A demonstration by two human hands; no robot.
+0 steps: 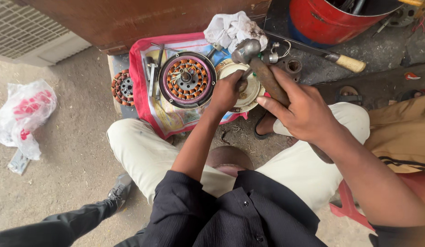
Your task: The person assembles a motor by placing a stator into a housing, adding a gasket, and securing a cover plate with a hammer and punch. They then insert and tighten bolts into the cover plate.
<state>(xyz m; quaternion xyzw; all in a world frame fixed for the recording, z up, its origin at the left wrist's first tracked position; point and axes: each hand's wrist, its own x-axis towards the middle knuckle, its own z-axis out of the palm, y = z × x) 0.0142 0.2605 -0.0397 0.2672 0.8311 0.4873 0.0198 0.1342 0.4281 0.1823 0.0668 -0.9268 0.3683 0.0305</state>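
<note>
My right hand [303, 110] grips the wooden handle of a hammer [258, 64], whose metal head is raised over a cream round motor cover [249, 93]. My left hand [227, 91] is closed on a thin metal tool set against that cover; the tool is mostly hidden by the fingers. Just left of the cover lies a round fan motor stator [187, 80] with copper windings and a purple ring, resting on a red-edged printed cloth [150, 114] spread on the ground.
A second wound stator [122, 87] lies left of the cloth. A white rag [230, 27], a red drum [331, 20], a wooden-handled tool [347, 61] and small metal parts [292, 66] sit behind. A white plastic bag [22, 114] lies far left. Another person's leg and shoe [116, 190] reach in below.
</note>
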